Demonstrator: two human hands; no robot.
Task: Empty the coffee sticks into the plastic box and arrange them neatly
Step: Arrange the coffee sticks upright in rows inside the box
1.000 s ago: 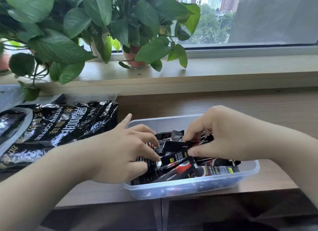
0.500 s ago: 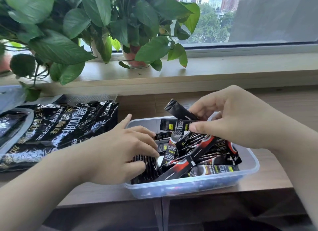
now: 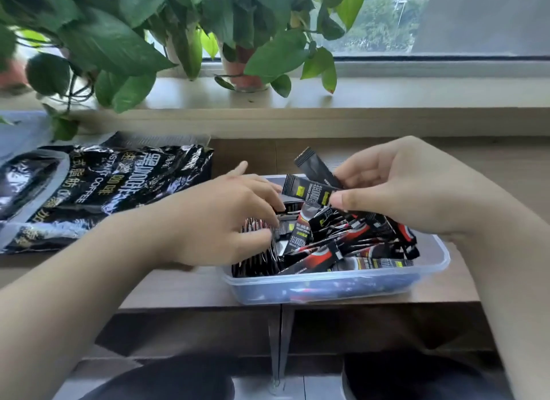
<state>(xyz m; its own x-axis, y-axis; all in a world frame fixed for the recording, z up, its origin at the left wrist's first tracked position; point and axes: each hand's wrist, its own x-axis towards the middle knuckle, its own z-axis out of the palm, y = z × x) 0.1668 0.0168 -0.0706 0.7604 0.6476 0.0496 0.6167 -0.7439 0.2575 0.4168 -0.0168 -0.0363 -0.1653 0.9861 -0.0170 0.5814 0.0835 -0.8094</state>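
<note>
A clear plastic box (image 3: pixel 333 286) sits at the table's front edge, holding several black and red coffee sticks (image 3: pixel 351 247) in a loose heap. My right hand (image 3: pixel 410 188) is above the box's back half, shut on a bunch of coffee sticks (image 3: pixel 309 188) that fan out to the left. My left hand (image 3: pixel 220 221) reaches into the box's left end, fingers pressed against an upright row of sticks (image 3: pixel 256 259). The empty-looking black coffee bag (image 3: pixel 98 191) lies flat to the left of the box.
Potted green plants (image 3: pixel 166 39) stand on the window sill (image 3: pixel 387 96) behind the table, leaves hanging over the bag. The wooden table (image 3: pixel 184 286) ends just in front of the box. My knees show below the table edge.
My right hand has lifted a bunch of sticks out of the heap, up and slightly back. My left hand has stayed at the box's left end. The view is now closer.
</note>
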